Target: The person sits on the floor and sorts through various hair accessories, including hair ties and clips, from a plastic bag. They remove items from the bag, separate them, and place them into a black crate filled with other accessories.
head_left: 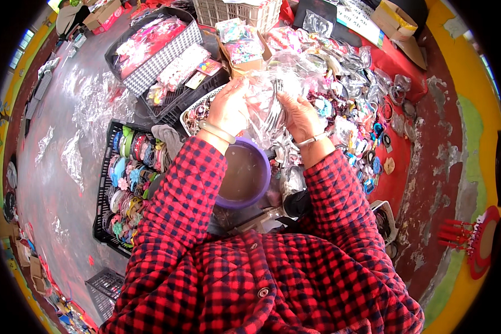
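Both of my hands hold one clear plastic bag up in front of me. My left hand grips its left side and my right hand grips its right side. Thin metal hair clips show through the plastic between my palms. Each wrist wears a pale bangle. Under my left forearm sits a round purple bowl. My sleeves are red and black plaid.
A black crate of colourful hair bands lies at my left. Further off are a houndstooth basket and a black tray with packets. Many bagged hair accessories cover a red cloth at right. Loose plastic lies on the grey floor.
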Demonstrator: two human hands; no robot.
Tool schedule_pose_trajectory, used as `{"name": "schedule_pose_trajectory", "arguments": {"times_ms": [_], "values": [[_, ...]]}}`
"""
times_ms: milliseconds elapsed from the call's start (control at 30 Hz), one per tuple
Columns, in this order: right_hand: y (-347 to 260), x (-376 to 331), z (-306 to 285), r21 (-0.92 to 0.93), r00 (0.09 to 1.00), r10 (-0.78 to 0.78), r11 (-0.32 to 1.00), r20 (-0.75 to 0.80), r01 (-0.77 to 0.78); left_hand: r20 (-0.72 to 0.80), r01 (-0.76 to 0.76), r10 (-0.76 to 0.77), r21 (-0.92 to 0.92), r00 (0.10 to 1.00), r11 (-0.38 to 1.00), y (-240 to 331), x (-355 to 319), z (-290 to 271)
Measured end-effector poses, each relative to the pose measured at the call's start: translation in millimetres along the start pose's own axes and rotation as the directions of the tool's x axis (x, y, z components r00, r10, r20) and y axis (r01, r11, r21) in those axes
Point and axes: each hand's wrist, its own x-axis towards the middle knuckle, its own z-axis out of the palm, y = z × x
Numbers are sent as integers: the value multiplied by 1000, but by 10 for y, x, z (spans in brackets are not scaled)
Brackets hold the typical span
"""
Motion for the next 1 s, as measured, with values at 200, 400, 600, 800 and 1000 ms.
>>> {"name": "schedule_pose_trajectory", "arguments": {"times_ms": [200, 400, 600, 800, 1000], "values": [[43, 93, -100, 28, 995, -21, 999, -93, 24, -70, -151, 227, 554, 971, 818, 184, -15, 26], [225, 238, -278, -25, 973, -129, 992, -193, 127, 634, -578, 520, 762, 572, -293, 300, -272, 462], [219, 90, -49, -256, 940, -282, 939, -193, 229, 495, -480, 357, 866, 792, -137, -345, -352, 407], [269, 40, 14, -370, 975, -222, 906, -7, 204, -76, 21, 98, 883, 992, 468, -438, -130, -150], [279, 91, -155, -758, 965, -227, 605, 129, 243, -101, 23, 82, 755, 991, 656, -244, -133, 8]]}}
